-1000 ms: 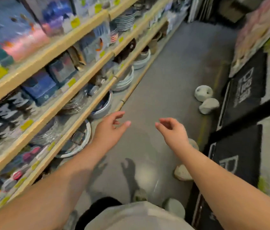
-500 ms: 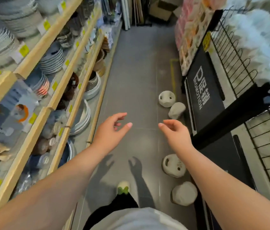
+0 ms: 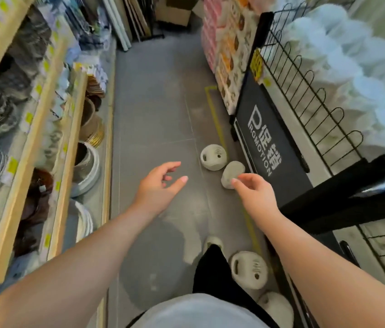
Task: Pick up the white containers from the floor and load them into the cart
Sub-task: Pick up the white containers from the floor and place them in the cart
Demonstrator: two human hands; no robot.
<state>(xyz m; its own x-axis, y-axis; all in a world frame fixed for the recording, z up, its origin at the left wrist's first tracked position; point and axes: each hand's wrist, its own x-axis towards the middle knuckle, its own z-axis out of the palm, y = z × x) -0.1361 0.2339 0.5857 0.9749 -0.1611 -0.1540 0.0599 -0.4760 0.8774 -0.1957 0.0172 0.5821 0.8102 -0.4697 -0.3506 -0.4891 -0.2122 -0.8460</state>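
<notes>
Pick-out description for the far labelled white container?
Find the black promotion sign on the aisle's right. Two white containers lie on the floor beside it. Take the left one, showing a label and holes; its neighbour shows a plain side.

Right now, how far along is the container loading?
Done: nothing visibly loaded; the wire rack holds white items too blurred to identify. In hand: nothing. The left hand and right hand are empty, extended over the floor. Left: four white containers on the floor, the holed container and tipped container beside the promotion sign, plus the near container and nearest container by the person's shoe.
</notes>
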